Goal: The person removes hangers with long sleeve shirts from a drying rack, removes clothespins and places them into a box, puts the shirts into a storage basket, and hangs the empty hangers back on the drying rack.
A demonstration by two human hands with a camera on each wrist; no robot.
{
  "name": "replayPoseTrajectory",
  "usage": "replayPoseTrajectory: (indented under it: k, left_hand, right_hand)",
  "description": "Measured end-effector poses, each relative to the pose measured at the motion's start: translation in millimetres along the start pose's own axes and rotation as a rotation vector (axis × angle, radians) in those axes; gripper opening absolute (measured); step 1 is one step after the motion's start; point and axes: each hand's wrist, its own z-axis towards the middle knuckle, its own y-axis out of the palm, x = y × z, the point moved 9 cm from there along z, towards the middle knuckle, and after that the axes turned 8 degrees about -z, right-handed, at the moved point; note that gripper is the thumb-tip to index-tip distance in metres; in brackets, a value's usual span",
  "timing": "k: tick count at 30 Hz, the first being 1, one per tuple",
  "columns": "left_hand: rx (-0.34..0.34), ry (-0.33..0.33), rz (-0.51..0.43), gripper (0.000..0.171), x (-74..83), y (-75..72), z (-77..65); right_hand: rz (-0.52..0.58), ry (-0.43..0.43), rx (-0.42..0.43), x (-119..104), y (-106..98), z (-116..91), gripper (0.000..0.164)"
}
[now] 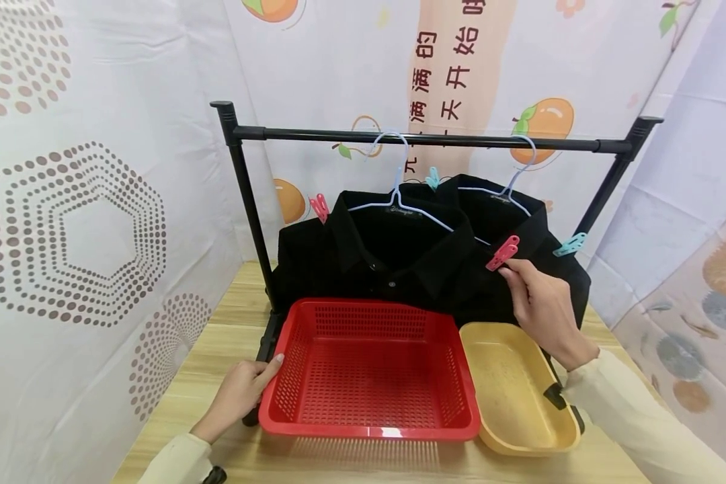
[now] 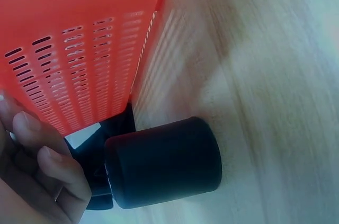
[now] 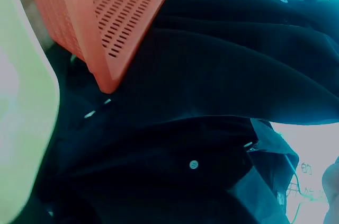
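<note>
A black shirt (image 1: 363, 269) hangs in front on a light-blue hanger (image 1: 397, 195), with a pink clothespin (image 1: 320, 208) at its left shoulder and another pink clothespin (image 1: 503, 253) at its right. My right hand (image 1: 544, 309) pinches the shirt's right shoulder just below that second clothespin; its fingertips are very close to the clip. My left hand (image 1: 238, 396) grips the left rim of a red plastic basket (image 1: 369, 432), thumb over the rim, fingers (image 2: 63, 168) curled at the outer wall. The right wrist view shows mostly shirt cloth (image 3: 212, 75), with that hand mostly out of sight.
Behind hangs a second black shirt (image 1: 565, 275) with light-blue clothespins (image 1: 571, 245). Both hangers hook over a black rack rail (image 1: 339, 136). A yellow tray (image 1: 514, 383) stands right of the basket, under my right forearm. A black rack foot (image 2: 164, 163) lies beside my left hand.
</note>
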Motion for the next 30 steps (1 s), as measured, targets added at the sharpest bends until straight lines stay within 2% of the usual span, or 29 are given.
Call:
replayPoseTrajectory:
  k: [6,14,23,30]
  left_hand:
    - [0.017,-0.006,0.026,0.059,1.3,-1.8,1.1]
    - [0.027,-0.020,0.033,0.059,0.4,-0.5,0.2]
    - [0.038,-0.009,0.037,0.060,-0.5,-0.6,-0.9]
    - [0.032,-0.002,0.024,0.062,0.9,-1.7,-1.1]
  right_hand:
    - [0.080,0.031,-0.027,4,-4,-7,0.044]
    - [0.222,0.114,-0.085,4,-7,-13,0.008]
    - [0.315,0.212,-0.170,-3,-7,-14,0.015]
    - [0.349,0.272,-0.153,-7,-14,-14,0.017]
